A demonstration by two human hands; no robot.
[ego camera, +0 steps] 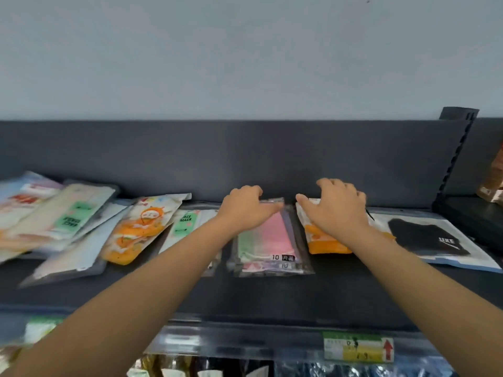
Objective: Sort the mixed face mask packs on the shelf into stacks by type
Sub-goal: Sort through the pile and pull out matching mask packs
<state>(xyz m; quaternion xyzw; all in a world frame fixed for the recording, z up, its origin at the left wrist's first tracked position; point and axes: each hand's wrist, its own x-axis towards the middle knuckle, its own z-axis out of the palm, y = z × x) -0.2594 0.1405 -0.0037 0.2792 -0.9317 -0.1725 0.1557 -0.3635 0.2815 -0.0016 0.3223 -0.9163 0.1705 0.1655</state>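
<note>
On the dark shelf (272, 297) lie mixed face mask packs. My left hand (246, 206) grips the far end of a clear pack of pink and green masks (268, 240), which lies on another pack of the same kind. My right hand (337, 205) rests fingers spread on an orange cartoon pack (324, 242). To its right lies a pack with a black mask (430, 236). Left of my hands sit a white "FACE MASK" pack (185, 227), another orange cartoon pack (138, 227), and a loose heap of pale packs (49, 216).
A dark back panel (245, 159) closes the shelf behind the packs, and a slotted upright (454, 159) bounds it on the right. A price label (358, 346) hangs on the front rail. More packaged goods show on the shelf below (204, 368).
</note>
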